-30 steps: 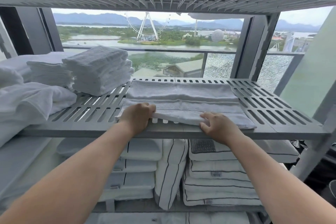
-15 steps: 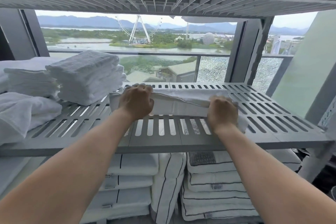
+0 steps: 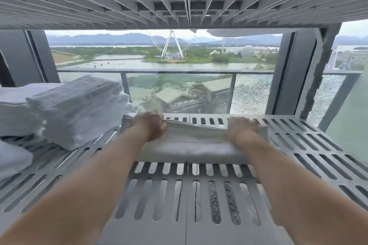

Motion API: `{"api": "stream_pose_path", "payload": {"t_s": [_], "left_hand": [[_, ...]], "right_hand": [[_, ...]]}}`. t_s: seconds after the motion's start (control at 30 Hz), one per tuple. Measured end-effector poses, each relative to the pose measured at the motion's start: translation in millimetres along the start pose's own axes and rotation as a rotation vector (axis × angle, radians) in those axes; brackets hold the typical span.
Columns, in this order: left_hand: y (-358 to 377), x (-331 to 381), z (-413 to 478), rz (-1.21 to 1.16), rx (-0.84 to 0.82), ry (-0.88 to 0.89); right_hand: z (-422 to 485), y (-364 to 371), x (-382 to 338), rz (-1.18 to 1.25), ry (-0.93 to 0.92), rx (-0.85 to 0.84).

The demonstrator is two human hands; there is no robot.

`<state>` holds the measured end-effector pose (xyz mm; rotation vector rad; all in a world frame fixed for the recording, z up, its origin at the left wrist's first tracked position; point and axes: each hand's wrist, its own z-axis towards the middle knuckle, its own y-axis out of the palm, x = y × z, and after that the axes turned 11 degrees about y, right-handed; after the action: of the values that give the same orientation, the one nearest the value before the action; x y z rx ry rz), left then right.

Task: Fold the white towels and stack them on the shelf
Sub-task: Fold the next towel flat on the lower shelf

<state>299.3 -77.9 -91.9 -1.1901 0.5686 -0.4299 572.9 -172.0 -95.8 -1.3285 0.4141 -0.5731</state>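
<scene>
White terry towel (image 3: 191,145) lies part-folded mid grey slatted plastic shelf (image 3: 298,145), my left hand (image 3: 150,125) and right hand (image 3: 242,128) both clenched on its far edge; I judge fold unfinished, stacking onto the folded white towel pile (image 3: 79,109) at left not yet done.

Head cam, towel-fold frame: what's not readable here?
Head view, fingertips of left hand and right hand: curled over the towel, hidden behind the knuckles; the right hand is motion-blurred.
Head view, the towel's layer count: blurred, ends covered by the wrists.
Head view, folded stack: the number of towels is smeared by blur.
Head view, loose towel and rear pile: cut off by the left edge.
Head view, upper shelf contents: hidden by its own underside.
</scene>
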Motion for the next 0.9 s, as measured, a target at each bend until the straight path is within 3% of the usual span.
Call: {"api": "stream_pose_path", "payload": {"t_s": [0.1,0.33,0.47,0.7,0.8,0.9], "left_hand": [[16,-3,11,-0.092,-0.118,-0.023],[32,-13,12,-0.228,-0.062,0.029],[42,-16,14,-0.124,0.067,0.038],[39,-23,14,0.229,0.047,-0.177],[29,-4,16,0.199,0.192,-0.081],[22,37,24,-0.046,0.344,0.097]], "right_hand": [[12,13,5,-0.002,-0.005,-0.031],[16,29,14,0.062,0.108,0.093],[18,36,23,0.146,0.220,0.149],[18,39,41,0.194,0.470,-0.038],[17,33,44,0.211,0.494,-0.081],[11,34,48,0.266,0.421,-0.019]]}}
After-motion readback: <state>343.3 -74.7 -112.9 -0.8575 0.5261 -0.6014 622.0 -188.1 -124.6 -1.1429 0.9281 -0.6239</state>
